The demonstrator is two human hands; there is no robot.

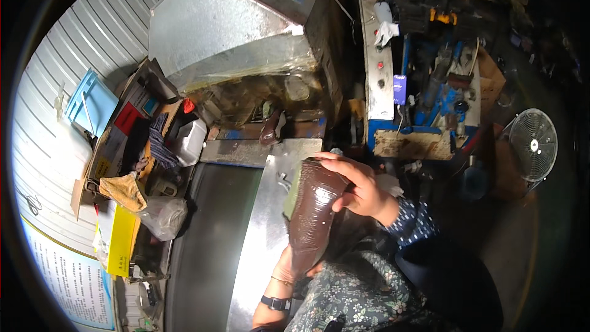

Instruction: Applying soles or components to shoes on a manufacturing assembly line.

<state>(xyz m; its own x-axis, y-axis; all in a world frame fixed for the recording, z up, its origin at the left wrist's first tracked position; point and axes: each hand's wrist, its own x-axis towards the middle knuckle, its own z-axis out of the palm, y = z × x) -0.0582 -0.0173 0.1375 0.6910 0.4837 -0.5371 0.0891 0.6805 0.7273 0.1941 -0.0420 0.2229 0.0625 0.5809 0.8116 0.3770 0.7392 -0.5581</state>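
Note:
A glossy dark-brown shoe upper (316,209), with a green shoe last (293,195) showing along its left side, is held upright in front of my body. My right hand (365,190) grips its top end, thumb on the near face and fingers over the top. Lower down, my left hand (287,265) supports the bottom end from beneath; most of its fingers are hidden behind the upper. A second brown shoe upper (269,129) with some green on it lies at the mouth of the metal machine (227,31).
Below the machine runs a dark conveyor belt (212,240) beside a bare metal plate (255,252). At left, a cardboard box (101,147) stands near cloths, a yellow box (123,240) and a plastic bag (165,218). A blue machine (436,110) and a fan (533,145) stand at right.

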